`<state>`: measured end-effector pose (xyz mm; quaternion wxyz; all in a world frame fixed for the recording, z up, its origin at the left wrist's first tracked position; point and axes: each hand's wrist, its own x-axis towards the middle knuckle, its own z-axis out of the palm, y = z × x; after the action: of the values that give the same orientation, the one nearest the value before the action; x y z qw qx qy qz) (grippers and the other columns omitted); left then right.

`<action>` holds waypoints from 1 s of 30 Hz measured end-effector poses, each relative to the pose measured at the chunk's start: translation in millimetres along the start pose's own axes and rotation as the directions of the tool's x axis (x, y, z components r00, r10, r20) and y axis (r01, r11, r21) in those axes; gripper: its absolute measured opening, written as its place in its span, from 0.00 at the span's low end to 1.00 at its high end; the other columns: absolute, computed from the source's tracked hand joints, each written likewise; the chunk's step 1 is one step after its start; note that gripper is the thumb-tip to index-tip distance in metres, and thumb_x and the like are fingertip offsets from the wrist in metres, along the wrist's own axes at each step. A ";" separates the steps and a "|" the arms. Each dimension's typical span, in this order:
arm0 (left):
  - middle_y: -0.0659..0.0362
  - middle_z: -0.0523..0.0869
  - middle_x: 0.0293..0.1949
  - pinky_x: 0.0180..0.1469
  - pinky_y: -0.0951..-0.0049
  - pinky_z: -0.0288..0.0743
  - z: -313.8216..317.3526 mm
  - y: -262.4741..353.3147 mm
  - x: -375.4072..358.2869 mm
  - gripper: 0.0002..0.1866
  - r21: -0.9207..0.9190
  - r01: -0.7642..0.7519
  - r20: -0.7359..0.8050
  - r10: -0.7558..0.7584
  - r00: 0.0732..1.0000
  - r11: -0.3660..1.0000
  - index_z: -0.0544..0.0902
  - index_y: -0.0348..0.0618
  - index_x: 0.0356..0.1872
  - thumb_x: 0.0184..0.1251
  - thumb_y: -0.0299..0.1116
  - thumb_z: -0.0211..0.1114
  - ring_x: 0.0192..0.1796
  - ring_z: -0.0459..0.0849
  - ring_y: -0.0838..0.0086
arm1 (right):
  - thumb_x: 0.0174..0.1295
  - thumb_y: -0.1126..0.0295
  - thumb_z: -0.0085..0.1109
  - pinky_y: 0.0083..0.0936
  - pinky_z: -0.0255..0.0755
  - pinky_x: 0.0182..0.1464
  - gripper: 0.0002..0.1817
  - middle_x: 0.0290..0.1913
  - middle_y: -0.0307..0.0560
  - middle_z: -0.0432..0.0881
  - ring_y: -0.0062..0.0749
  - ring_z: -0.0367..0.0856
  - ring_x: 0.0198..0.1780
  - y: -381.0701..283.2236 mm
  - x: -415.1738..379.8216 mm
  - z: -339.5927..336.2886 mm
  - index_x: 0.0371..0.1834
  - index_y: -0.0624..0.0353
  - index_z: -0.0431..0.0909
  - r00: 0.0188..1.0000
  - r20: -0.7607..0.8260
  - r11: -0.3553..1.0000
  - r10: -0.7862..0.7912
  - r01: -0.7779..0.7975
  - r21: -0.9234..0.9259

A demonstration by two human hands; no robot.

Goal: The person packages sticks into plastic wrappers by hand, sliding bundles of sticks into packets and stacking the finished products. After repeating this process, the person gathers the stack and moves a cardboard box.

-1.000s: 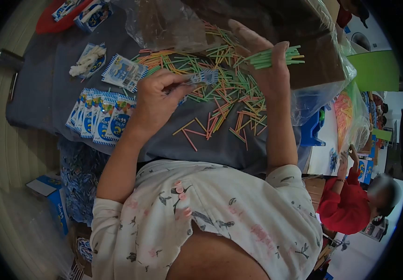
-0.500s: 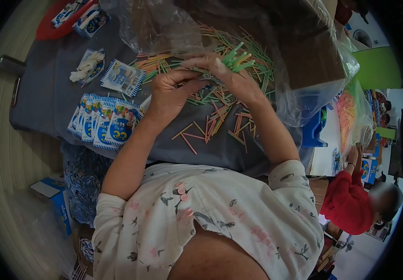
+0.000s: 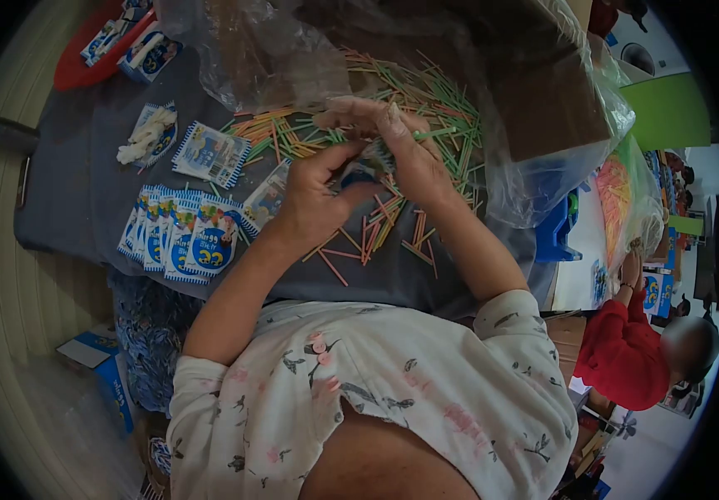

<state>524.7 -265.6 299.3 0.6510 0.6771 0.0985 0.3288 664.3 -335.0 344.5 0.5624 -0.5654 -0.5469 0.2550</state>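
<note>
My left hand (image 3: pixel 314 196) is closed on a small blue and white packet (image 3: pixel 363 172), pinched between thumb and fingers and blurred. Close against it, my right hand (image 3: pixel 414 162) is curled around the packet's far side. A pale green stick (image 3: pixel 436 132) pokes out past the right fingers; how many more sticks are inside that hand is hidden. Beneath and beyond both hands lies a loose pile of thin pink, orange and green sticks (image 3: pixel 451 125). Beside my left wrist rests a flat packet (image 3: pixel 266 197).
Overlapping printed packets (image 3: pixel 209 242) lie at the table's left, with another packet (image 3: pixel 211 154) behind. A crumpled whitish glove (image 3: pixel 147 137) sits on a packet. Clear plastic (image 3: pixel 251 50) and a cardboard box (image 3: pixel 534 92) border the pile. A blue holder (image 3: pixel 558 233) and a red-sleeved person (image 3: pixel 626 354) are right.
The green bundle that stuck up from my right hand no longer shows, apart from one stick. A blue and white packet now shows clearly between my hands. The view has shifted slightly.
</note>
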 end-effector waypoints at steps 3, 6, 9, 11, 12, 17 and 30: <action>0.54 0.86 0.47 0.48 0.75 0.75 -22.8 18.6 -24.2 0.11 0.355 -0.019 0.004 0.019 1.000 0.935 0.83 0.32 0.44 0.60 0.18 0.68 0.46 0.83 0.75 | 0.75 0.41 0.34 0.34 0.73 0.55 0.36 0.51 0.52 0.85 0.36 0.81 0.54 -7.2 -1.0 -6.0 0.60 0.64 0.78 0.992 0.022 0.963 0.128 -0.129 0.235; 0.52 0.84 0.39 0.46 0.68 0.74 -55.0 43.5 -65.4 0.11 0.424 0.101 -0.045 -0.090 0.995 0.900 0.82 0.32 0.43 0.58 0.18 0.66 0.42 0.82 0.67 | 0.73 0.43 0.43 0.34 0.72 0.58 0.34 0.52 0.55 0.85 0.37 0.81 0.56 3.6 16.8 -65.4 0.66 0.62 0.73 0.979 -0.154 0.981 0.136 -0.155 -0.120; 0.49 0.83 0.39 0.50 0.61 0.73 -87.3 46.6 -98.5 0.16 0.740 0.086 -0.064 -0.057 0.996 0.667 0.82 0.32 0.47 0.55 0.17 0.65 0.44 0.81 0.57 | 0.69 0.48 0.55 0.33 0.71 0.60 0.34 0.55 0.56 0.83 0.40 0.80 0.58 45.1 27.1 -114.3 0.70 0.61 0.70 0.978 -0.057 0.807 0.203 -0.200 -0.555; 0.49 0.79 0.47 0.55 0.54 0.68 -92.6 48.8 -107.4 0.22 0.955 0.128 -0.110 -0.080 0.991 0.268 0.81 0.33 0.52 0.52 0.16 0.64 0.51 0.74 0.55 | 0.65 0.50 0.62 0.33 0.71 0.61 0.36 0.57 0.57 0.82 0.42 0.79 0.59 56.4 29.4 -129.3 0.71 0.60 0.68 0.950 0.036 0.603 0.312 -0.168 -0.780; 0.49 0.79 0.47 0.55 0.54 0.68 -90.7 52.4 -106.9 0.22 0.955 0.135 -0.120 -0.075 0.990 0.266 0.81 0.33 0.52 0.52 0.16 0.64 0.51 0.74 0.55 | 0.61 0.52 0.67 0.32 0.70 0.62 0.38 0.59 0.58 0.81 0.43 0.79 0.60 59.3 30.5 -133.9 0.71 0.60 0.67 0.950 0.048 0.537 0.307 -0.132 -0.833; 0.50 0.77 0.49 0.54 0.54 0.70 -58.1 64.8 -79.4 0.27 0.978 -0.004 -0.019 0.108 0.994 0.210 0.77 0.36 0.59 0.53 0.18 0.62 0.51 0.73 0.54 | 0.53 0.55 0.74 0.32 0.69 0.63 0.44 0.61 0.58 0.80 0.45 0.78 0.61 69.2 24.1 -182.3 0.72 0.57 0.66 0.880 0.109 0.622 0.463 -0.236 -0.747; 0.52 0.79 0.37 0.35 0.66 0.79 -45.8 -1.1 -67.6 0.09 0.961 -0.157 0.148 0.057 0.987 0.229 0.82 0.34 0.34 0.50 0.23 0.65 0.43 0.79 0.60 | 0.49 0.63 0.69 0.37 0.75 0.53 0.36 0.49 0.57 0.85 0.40 0.83 0.49 95.9 14.4 -181.4 0.65 0.63 0.73 0.944 0.020 0.535 0.329 -0.169 -0.827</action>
<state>447.1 -266.0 274.0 0.0733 0.9518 0.2074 0.2139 863.9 -364.7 304.6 0.1462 -0.8077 -0.5623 0.1000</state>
